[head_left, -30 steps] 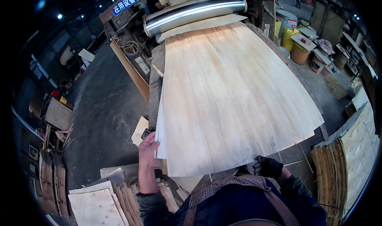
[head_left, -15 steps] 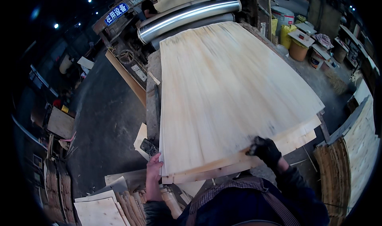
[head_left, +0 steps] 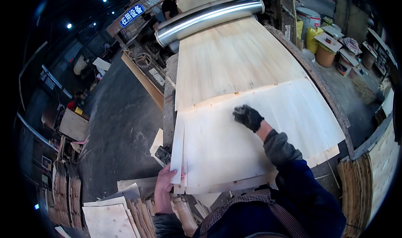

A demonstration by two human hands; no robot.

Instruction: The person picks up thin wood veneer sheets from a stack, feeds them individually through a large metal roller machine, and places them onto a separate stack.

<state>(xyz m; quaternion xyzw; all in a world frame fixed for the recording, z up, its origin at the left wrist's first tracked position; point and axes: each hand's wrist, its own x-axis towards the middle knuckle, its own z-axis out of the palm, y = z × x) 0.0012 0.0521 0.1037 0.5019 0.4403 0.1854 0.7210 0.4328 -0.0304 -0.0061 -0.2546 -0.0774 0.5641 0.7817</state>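
Observation:
A pale wood veneer sheet (head_left: 234, 58) runs up under a shiny metal roller (head_left: 213, 20). Its near edge lies across a lighter veneer sheet (head_left: 234, 150) beneath it. My bare left hand (head_left: 164, 182) is closed on the lower end of a narrow veneer strip (head_left: 179, 148) at the stack's left edge, thumb on top. On my right hand (head_left: 248, 118) is a black glove; it is over the lighter sheet, below the upper sheet's near edge, fingers slightly bent and holding nothing. Whether it touches the wood I cannot tell.
Left of the stack sits a dark object (head_left: 163, 155), its kind unclear. Veneer piles (head_left: 106, 219) stand at the lower left, and a tall stack (head_left: 356, 187) at the right. Beyond are a yellow sack (head_left: 314, 39) and drums (head_left: 324, 55). Someone in dark clothing (head_left: 169, 7) is behind the roller.
The upper veneer sheet has slid away toward the roller, uncovering the lighter sheet. My right hand has moved up and left from the near edge. My left hand now grips the narrow strip.

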